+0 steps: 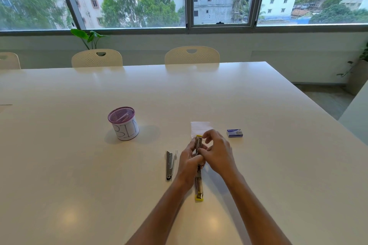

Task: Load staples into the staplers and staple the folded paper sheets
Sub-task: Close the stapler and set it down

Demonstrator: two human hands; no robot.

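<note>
1. A yellow-ended metal stapler (199, 185) lies opened out flat on the glossy white table (258, 115), a long thin strip with its long axis running near to far, one yellow tip toward the person and the other by the paper

2. The left hand (189, 162) curls its fingers round the stapler's far half from the left side

3. The right hand (216, 154) comes in from the right, fingertips bent and pinching at the top of the metal channel; whether a strip of staples sits between them cannot be told

4. A folded white paper sheet (200, 127), roughly square and flat, lies just beyond the stapler's far tip

5. A second stapler (170, 165), bare shiny metal and also sprung open, lies just left of the left hand, its long axis likewise near to far, hinge end nearer the person

6. A small blue and white cardboard staple box (235, 133) sits right of the paper

7. A round purple wire-mesh cup (123, 123), wrapped in white paper with hand-drawn letters, stands upright to the far left
</note>
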